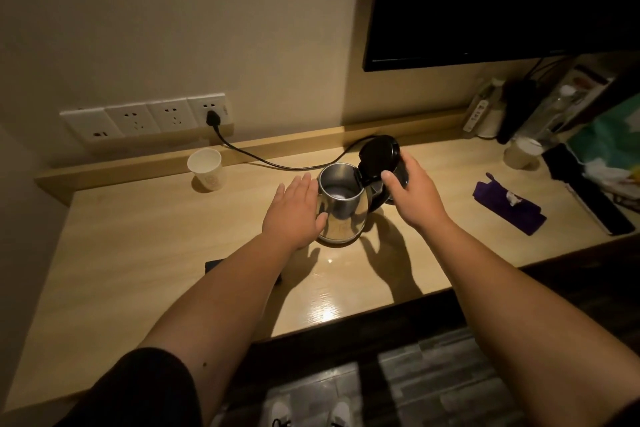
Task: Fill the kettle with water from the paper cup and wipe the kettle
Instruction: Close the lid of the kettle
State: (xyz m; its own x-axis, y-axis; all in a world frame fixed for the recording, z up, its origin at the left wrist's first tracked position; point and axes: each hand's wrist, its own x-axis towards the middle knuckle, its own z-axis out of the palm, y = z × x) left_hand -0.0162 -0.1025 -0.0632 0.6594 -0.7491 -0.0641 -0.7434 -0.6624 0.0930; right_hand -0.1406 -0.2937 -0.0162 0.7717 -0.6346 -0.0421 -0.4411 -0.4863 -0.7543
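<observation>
Kettle (341,208) sits near the middle of the desk (156,246), its black lid (379,154) swung up on the hinge so the mouth is open; the inside looks shiny and I cannot tell whether any water is in it. The left hand (294,211) lies flat and spread against the steel wall, steadying it without closing around anything. The right hand (412,191) is at the handle side, thumb forward near the lid hinge, fingers loosely curled around the handle; whether they truly clamp it I cannot tell. A paper cup (205,168) stands upright well to the left by the back ledge, below the sockets (145,118), and a second cup (523,152) stands far right. A cord (277,163) runs from the plug across the desk toward the kettle. A purple cloth (507,206) lies flat to the right, likely the wiper. The steel body is probably stiff, smooth and slippery, so the black handle is the sure place to hold; an open palm on the wall only braces it. It looks light now and will grow heavier with water. The paper cup is thin and soft, so it should be held gently around the middle, or it may buckle and spill. Filling appears not yet started.
</observation>
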